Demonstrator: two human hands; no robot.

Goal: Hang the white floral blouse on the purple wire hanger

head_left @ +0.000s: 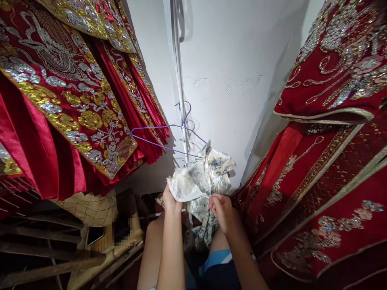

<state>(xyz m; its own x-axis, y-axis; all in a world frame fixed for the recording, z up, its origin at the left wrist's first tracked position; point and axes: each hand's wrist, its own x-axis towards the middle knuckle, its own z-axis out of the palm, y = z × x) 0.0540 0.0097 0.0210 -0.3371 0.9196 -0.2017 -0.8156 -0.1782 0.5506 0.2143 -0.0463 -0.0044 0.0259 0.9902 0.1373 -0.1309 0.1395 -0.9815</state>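
Observation:
My left hand [169, 200] grips the white lining edge of a pale garment with a blue-and-grey floral print [201, 181]. My right hand [221, 209] pinches the same garment lower down, where it bunches and trails toward my lap. A purple wire hanger [165, 137] hangs from a thin metal rail [179, 72] on the wall; its right end reaches into the top of the garment.
Red robes with gold and silver embroidery hang close on the left [60, 96] and on the right [332, 161]. A white wall [236, 60] lies straight ahead. Wooden slats and a quilted beige piece [90, 207] sit at lower left.

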